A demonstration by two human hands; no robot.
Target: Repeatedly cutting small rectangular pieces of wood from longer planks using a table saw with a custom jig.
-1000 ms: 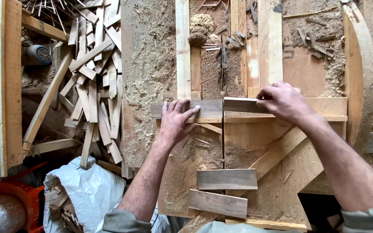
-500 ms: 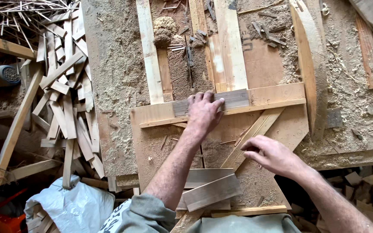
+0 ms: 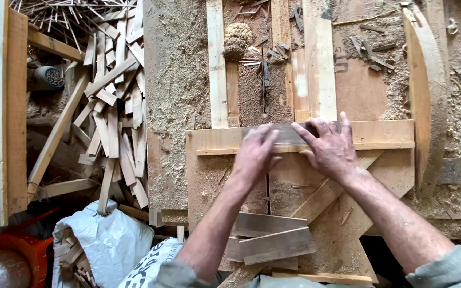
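A thin grey-brown wooden strip [image 3: 286,134] lies flat along a pale cross rail [image 3: 385,134] of a dusty wooden sled [image 3: 209,176]. My left hand [image 3: 254,156] presses fingers-flat on the strip's left part and is slightly blurred. My right hand [image 3: 331,148] rests on the strip's right end, fingers spread over it and the rail. Near my body, a few short boards [image 3: 273,240] lie stacked on the sled, untouched.
A heap of wood offcuts [image 3: 114,117] fills the gap on the left, above a white sack [image 3: 108,240] holding more scraps. Sawdust [image 3: 177,80] covers the bench. A curved wooden piece [image 3: 425,96] stands at the right. A blue motor [image 3: 49,77] and a red object [image 3: 22,250] sit far left.
My right hand, which had dropped away toward me half a second ago, has come back up onto the strip's right end. My left hand stayed on the strip.
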